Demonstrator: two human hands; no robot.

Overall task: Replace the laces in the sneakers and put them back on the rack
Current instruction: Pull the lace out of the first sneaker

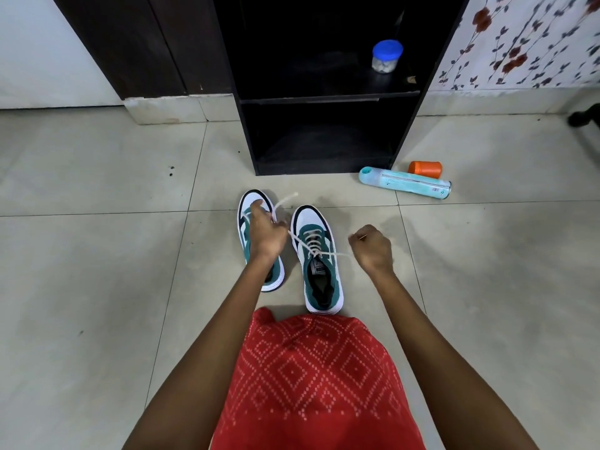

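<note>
On the tiled floor [97, 254], before a black rack [324, 134], sat the left sneaker [251, 198] and right sneaker [311, 219]. The left grip [266, 233] pinched one end of the right sneaker's lace [311, 243]; the right grip [371, 250] curled round the other. The tongue label [319, 270] was too small to read.

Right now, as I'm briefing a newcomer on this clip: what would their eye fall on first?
The left hand and the right hand each grip an end of the white lace, holding it taut across the nearer sneaker on the tiled floor. The other sneaker stands beside it, partly hidden by the left hand. Beyond them is the black rack, with a blue-lidded jar on a shelf.
</note>
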